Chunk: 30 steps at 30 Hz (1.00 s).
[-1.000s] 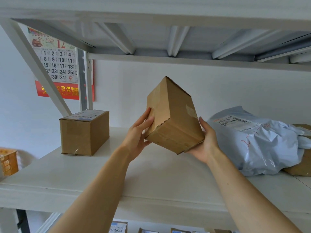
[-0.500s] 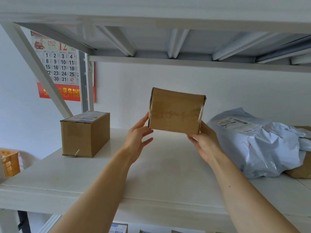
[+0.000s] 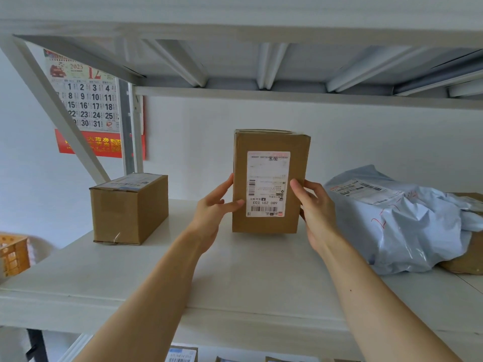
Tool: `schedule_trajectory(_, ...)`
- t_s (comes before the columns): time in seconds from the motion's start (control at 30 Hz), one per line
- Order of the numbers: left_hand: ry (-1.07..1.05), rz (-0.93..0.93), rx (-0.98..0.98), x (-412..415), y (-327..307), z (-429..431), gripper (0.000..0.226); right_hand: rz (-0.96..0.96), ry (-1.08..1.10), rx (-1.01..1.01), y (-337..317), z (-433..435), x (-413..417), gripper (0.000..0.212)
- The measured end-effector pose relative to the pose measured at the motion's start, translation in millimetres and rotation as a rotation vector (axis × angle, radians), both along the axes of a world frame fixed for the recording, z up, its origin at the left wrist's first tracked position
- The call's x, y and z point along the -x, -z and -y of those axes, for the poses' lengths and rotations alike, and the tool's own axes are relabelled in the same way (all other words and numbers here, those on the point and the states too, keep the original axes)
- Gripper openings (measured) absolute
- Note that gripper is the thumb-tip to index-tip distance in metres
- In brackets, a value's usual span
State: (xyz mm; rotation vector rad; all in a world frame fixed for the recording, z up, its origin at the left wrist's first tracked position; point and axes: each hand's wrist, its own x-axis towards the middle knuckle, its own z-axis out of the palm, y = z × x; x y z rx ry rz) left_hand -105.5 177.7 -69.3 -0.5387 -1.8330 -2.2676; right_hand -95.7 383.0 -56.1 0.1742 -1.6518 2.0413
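I hold a brown cardboard box (image 3: pixel 269 145) upright above the white shelf (image 3: pixel 248 278), its face with a white shipping label (image 3: pixel 266 184) turned toward me, the print upside down. My left hand (image 3: pixel 211 210) grips its left edge, thumb on the front by the label. My right hand (image 3: pixel 316 210) grips its right edge, thumb on the label's right side. The box's lower edge hangs a little above the shelf board.
A second cardboard box (image 3: pixel 128 209) stands on the shelf at the left. A light-blue plastic mail bag (image 3: pixel 407 226) lies at the right over another brown parcel (image 3: pixel 467 259). A wall calendar (image 3: pixel 88 105) hangs behind the rack post. Parcels show on the shelf below.
I have turned the box in my hands from a tilted, plain side to upright with the label face toward me. Both hands shifted to its side edges.
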Motion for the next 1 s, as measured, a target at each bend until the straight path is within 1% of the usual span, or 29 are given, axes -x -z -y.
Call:
schedule_trajectory(0.1,0.052,0.026,0.011,-3.3,-3.5,-0.7,0.061,0.044,0.017,-0.003,-1.0,-1.6,1.4,0.027)
schedule_trajectory(0.17,0.101,0.038,0.029,-5.8,-5.6,-0.9,0.063,0.060,0.000,-0.018,-1.1,-0.9,0.5,0.033)
schedule_trajectory(0.23,0.120,0.037,0.048,-9.2,-7.4,-1.1,0.058,0.082,-0.032,-0.012,-1.7,0.9,-2.0,0.036)
schedule_trajectory(0.3,0.107,0.047,0.035,-10.5,-8.4,0.1,0.054,0.101,-0.057,0.007,-2.6,2.4,-4.6,0.032)
schedule_trajectory(0.47,0.071,0.050,0.007,-15.7,-11.6,-0.9,0.024,0.138,-0.036,0.016,-1.9,2.1,-2.4,0.030)
schedule_trajectory(0.5,0.061,0.045,0.014,-16.0,-11.7,-1.7,0.025,0.145,-0.027,0.013,-1.0,1.4,-1.3,0.027)
schedule_trajectory(0.57,0.022,0.029,0.006,-14.2,-12.0,-3.0,0.036,0.163,0.000,0.007,0.3,-0.3,1.7,0.020)
schedule_trajectory(0.63,-0.021,0.009,-0.020,-13.8,-12.6,-3.8,0.043,0.192,0.021,0.011,0.6,-0.7,2.7,0.023)
schedule_trajectory(0.7,-0.049,-0.012,-0.043,-15.6,-13.8,-4.8,0.040,0.217,0.030,0.029,0.6,-1.8,4.3,0.028)
schedule_trajectory(0.77,-0.052,-0.015,-0.061,-15.7,-14.5,-5.1,0.032,0.243,0.036,0.058,-0.4,-2.5,4.8,0.030)
schedule_trajectory(0.8,-0.043,-0.014,-0.070,-15.1,-14.8,-4.5,0.030,0.256,0.033,0.070,-1.0,-2.7,4.2,0.030)
schedule_trajectory(0.9,0.038,-0.050,-0.120,-14.6,-14.7,-2.2,0.038,0.289,0.009,0.111,-1.6,-1.9,2.9,0.030)
schedule_trajectory(1.0,0.107,-0.079,-0.170,-19.8,-15.6,-2.8,0.039,0.325,-0.011,0.111,0.8,0.0,2.2,0.028)
